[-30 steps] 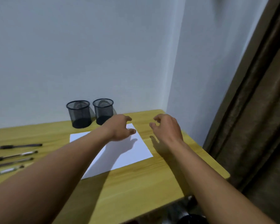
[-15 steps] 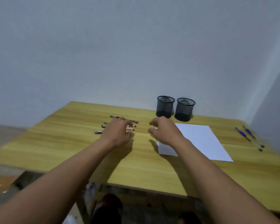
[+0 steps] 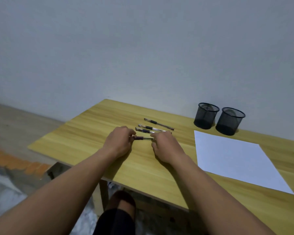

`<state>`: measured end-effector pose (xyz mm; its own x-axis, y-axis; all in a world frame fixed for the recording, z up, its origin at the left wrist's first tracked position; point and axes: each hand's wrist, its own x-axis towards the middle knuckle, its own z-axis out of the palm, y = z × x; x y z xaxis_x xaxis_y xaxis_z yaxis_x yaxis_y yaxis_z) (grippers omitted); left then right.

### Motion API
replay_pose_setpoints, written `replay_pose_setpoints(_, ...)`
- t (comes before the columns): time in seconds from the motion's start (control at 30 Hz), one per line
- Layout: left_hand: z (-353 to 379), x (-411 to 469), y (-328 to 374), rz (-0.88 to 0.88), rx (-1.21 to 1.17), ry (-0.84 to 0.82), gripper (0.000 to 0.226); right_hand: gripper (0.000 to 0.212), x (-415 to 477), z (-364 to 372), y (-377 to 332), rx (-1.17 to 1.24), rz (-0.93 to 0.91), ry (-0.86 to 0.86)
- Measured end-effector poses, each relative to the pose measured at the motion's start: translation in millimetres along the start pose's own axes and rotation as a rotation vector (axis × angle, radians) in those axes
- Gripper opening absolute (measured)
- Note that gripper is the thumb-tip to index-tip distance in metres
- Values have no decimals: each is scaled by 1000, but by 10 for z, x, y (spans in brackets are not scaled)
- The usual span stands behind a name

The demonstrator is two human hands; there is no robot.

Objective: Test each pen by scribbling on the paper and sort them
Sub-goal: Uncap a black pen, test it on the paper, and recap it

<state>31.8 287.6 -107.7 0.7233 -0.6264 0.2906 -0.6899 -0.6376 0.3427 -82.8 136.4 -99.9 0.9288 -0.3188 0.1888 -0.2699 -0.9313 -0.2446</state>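
We log left hand (image 3: 120,143) pinching grip end of dark pen (image 3: 143,138), right hand (image 3: 166,146) pinching opposite end. We cannot tell whether pen is lifted off wooden table (image 3: 85,138). Three more pens (image 3: 149,127) in row just beyond hands. White paper (image 3: 232,158) flat at right; two black mesh cups (image 3: 206,116) beyond it. Barrel markings too small to read.

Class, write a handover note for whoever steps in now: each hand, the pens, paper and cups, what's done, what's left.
Left hand and right hand each pinch an end of the nearest pen.
Three more pens lie just beyond it.
Paper to the right, blank; two mesh cups behind it, no pens in them.
Nothing tested or sorted yet: scribble, then sort each.
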Motion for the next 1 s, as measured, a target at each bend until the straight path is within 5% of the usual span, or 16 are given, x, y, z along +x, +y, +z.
replay_pose_setpoints(0.23, -114, 91, 170, 165, -181, 103, 18, 26, -12, -125, 7, -26, -46, 135)
replay_pose_setpoints(0.43, -370, 206, 723, 190, -412, 237, 11, 18, -148, -418, 147, 284, 81, 227)
replay_pose_setpoints(0.67, -438, 274, 1077, 167, -523, 176, 14, 10, -362, -755, 437, 583, 213, 325)
replay_pose_setpoints(1.0, -490, 268, 1359, 168, -632, 147, 21, 14, -569, -1072, 640, 1767, 426, 337)
